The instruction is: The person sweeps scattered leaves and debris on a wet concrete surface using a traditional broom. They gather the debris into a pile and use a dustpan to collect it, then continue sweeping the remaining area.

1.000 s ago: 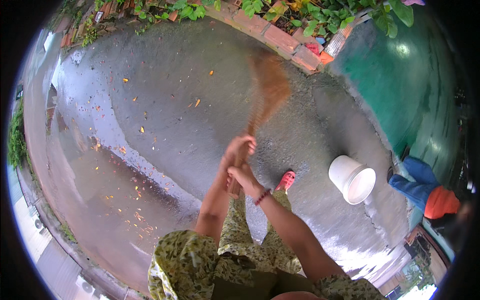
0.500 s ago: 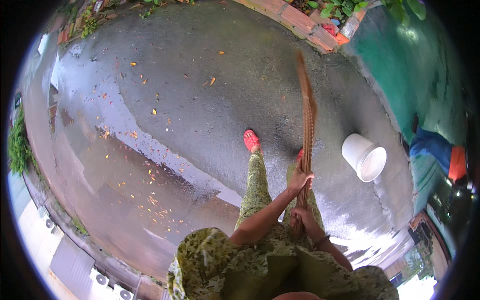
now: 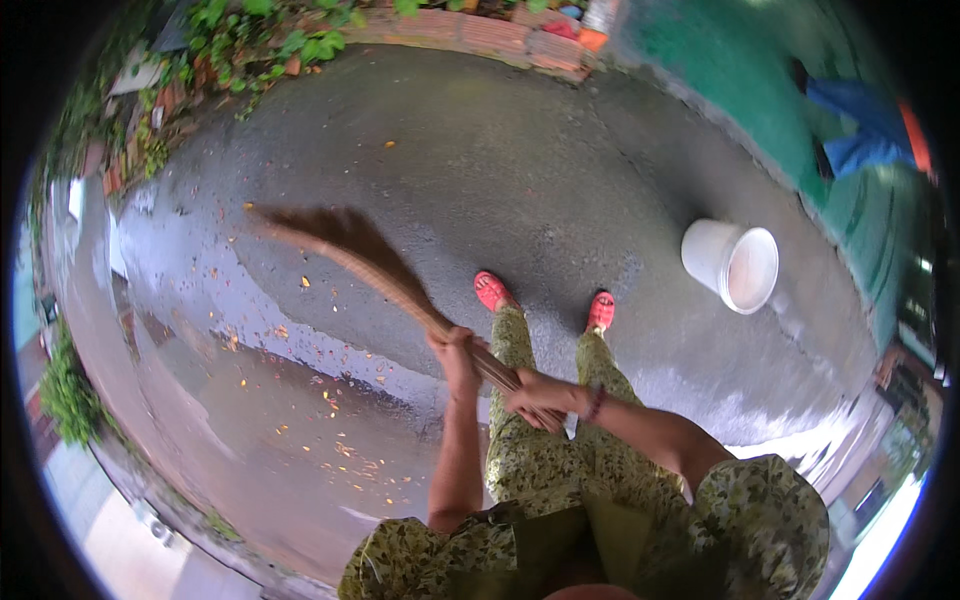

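Note:
A long brown broom [image 3: 375,275] reaches out from my body toward the left, its spread bristle end smeared by motion over the wet concrete. My left hand [image 3: 457,362] wraps round the handle partway along. Closer to the handle's butt, my right hand [image 3: 545,394] grips it, with a dark band on that wrist. Both arms are stretched forward. Past the bristles, small yellow leaves [image 3: 305,282] lie scattered on the ground; whether the broom touches any of them I cannot tell.
At the right stands a white plastic bucket [image 3: 707,255]. Behind it a person in blue trousers [image 3: 860,120] is on a green surface [image 3: 700,50]. A brick border [image 3: 490,35] with plants runs along the far side. A wet strip [image 3: 270,310] holds more leaves.
The broom has swung from pointing straight ahead to pointing far left. Both my hands moved left with it, still gripping. The view has shifted, and my right foot now shows.

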Available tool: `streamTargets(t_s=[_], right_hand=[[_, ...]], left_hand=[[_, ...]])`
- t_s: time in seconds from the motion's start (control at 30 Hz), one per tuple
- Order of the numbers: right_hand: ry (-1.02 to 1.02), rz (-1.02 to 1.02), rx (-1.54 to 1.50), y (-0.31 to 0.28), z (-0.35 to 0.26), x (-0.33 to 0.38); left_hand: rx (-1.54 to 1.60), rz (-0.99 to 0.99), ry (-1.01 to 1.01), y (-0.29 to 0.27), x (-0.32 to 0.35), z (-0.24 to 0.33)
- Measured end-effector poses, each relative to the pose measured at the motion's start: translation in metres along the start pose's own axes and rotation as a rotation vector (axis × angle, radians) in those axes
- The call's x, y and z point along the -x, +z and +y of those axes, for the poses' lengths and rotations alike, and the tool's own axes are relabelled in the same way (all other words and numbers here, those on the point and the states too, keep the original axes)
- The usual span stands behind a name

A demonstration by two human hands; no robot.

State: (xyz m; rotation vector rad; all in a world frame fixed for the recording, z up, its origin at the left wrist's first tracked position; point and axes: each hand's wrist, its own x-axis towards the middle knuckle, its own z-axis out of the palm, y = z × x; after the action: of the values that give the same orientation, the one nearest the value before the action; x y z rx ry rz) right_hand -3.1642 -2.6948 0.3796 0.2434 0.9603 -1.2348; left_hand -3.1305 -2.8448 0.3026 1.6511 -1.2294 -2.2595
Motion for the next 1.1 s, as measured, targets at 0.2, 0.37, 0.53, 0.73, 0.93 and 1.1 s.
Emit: streamTargets(t_s=[0.2,0.37,0.53,0.73,0.93,1.1], right_hand=[[-0.188,0.561,-0.148,-0.025,0.131,0.123],[-0.073,0.323,-0.259,-0.075,0.159,0.135],[-0.038,-0.091,-0.022,-0.177,0.132,0.142],[-0.233,0.136,-0.615,-0.235,0.197,0.185],[-0.803,0.39,-1.722,-0.478,0.368,0.17],[-1.002,0.708,-2.199,-0.582,0.313,0.18]], left_hand=[[0.1,-0.556,-0.797,0.089,0.111,-0.144],[-0.142,-0.42,-0.654,0.076,0.105,-0.224],[-0.028,0.032,-0.279,0.1,0.105,-0.204],[0.069,-0.012,-0.269,0.079,0.134,-0.151],[-0.408,-0.189,-0.563,0.039,0.062,-0.098],[-0.595,-0.123,-0.638,0.101,0.067,-0.084]])
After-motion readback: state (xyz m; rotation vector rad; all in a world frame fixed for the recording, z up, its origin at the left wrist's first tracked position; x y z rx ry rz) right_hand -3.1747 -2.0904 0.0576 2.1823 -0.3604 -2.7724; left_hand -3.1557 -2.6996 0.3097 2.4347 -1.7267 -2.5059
